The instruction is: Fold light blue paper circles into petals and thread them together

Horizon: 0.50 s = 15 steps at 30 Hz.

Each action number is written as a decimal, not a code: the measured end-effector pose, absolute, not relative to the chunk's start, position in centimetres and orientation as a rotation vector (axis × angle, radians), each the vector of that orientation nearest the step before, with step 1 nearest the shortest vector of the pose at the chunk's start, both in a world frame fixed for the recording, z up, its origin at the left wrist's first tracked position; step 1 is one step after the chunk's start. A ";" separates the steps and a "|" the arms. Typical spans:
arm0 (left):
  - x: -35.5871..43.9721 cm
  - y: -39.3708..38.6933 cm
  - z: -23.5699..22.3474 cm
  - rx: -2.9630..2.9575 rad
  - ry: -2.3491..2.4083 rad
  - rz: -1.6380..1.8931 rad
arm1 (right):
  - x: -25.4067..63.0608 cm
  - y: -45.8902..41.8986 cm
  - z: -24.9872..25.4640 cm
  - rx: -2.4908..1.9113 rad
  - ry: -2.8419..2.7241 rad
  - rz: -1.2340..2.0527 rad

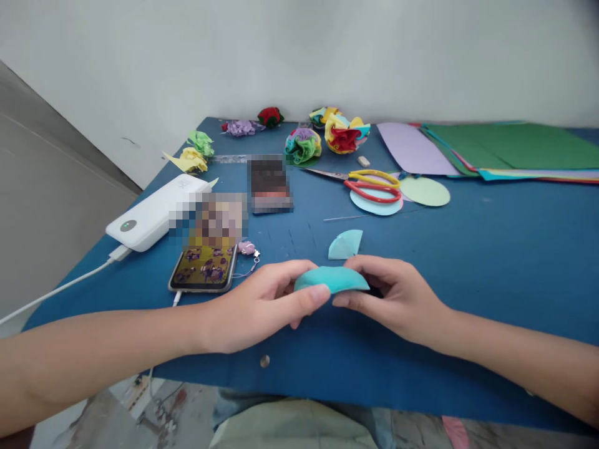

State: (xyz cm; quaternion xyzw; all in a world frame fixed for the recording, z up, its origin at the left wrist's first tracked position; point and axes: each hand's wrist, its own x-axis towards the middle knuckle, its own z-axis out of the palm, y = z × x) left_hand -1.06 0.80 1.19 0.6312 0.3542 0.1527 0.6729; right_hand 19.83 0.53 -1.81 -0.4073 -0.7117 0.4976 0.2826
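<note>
A turquoise piece of paper (pixel 330 280), bent over in a half-round shape, is held just above the blue table. My left hand (pixel 276 302) grips its left end, thumb on the near side and fingers behind. At its right end, my right hand (pixel 393 293) is closed with the paper's tip between thumb and fingers; some fingertips are hidden. Just beyond the hands lies a light blue folded paper wedge (pixel 345 245). Scissors (pixel 372 183) with red and yellow handles rest on a pale blue paper circle (pixel 375 202), beside a pale green circle (pixel 425 191).
A phone (pixel 203 268) on a cable and a white power bank (pixel 156 212) lie at the left. Paper flowers (pixel 346 132) stand along the back, with an eraser (pixel 364 161) near them. Stacked coloured sheets (pixel 515 146) fill the back right. A thin needle-like rod (pixel 346 218) lies mid-table.
</note>
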 end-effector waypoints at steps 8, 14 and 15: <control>-1.2 0.8 0.7 1.384 0.825 0.360 | 20.1 0.6 -1.7 -0.911 -1.878 1.438; -0.9 0.6 0.7 1.451 0.831 0.370 | 19.9 0.4 -1.7 -1.031 -1.781 1.482; -0.8 0.6 0.7 1.464 0.820 0.378 | 19.9 0.4 -1.7 -1.046 -1.777 1.475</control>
